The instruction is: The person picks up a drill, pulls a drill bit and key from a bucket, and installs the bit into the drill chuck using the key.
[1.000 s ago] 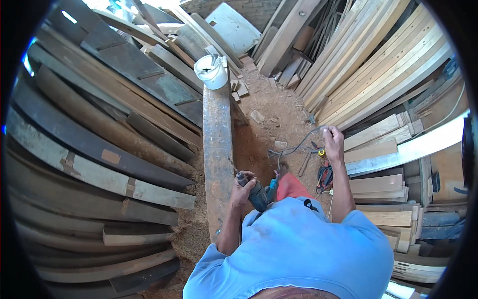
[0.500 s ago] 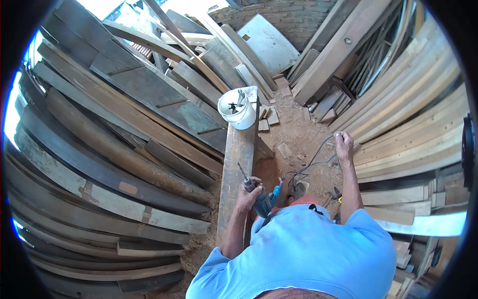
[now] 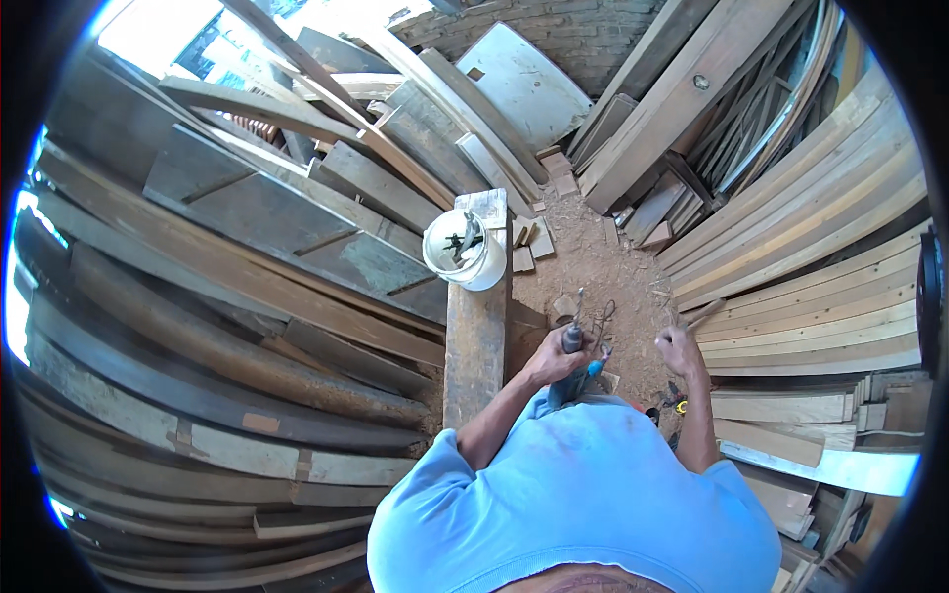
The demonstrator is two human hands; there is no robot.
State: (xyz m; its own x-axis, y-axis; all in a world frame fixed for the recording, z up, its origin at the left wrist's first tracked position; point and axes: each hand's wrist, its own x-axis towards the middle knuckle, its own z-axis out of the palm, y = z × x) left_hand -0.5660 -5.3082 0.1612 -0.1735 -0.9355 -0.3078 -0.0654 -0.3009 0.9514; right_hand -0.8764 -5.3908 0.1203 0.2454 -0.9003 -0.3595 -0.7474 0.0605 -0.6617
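Note:
My left hand (image 3: 550, 364) is wrapped round the body of a power drill (image 3: 572, 339), which points away from me with its bit (image 3: 580, 298) outward. The drill is just right of the wooden bench (image 3: 473, 341). A dark cord (image 3: 604, 314) loops over the floor beyond it. My right hand (image 3: 679, 350) is closed in a fist out to the right; what it holds, if anything, is hidden. A narrow wooden stick (image 3: 706, 313) shows just past its knuckles, and I cannot tell whether they touch.
On the bench's far end stands a white bucket (image 3: 465, 259) with dark metal tools inside. Boards (image 3: 237, 366) are stacked along the left, and planks (image 3: 820, 296) line the right. Offcuts (image 3: 529, 242) and sawdust lie on the floor. A yellow-and-black item (image 3: 681, 406) is near my right forearm.
My left hand has carried the drill right, off from over the bench, and its bit now points ahead. My right hand has come down toward me; the cord no longer stretches up to it.

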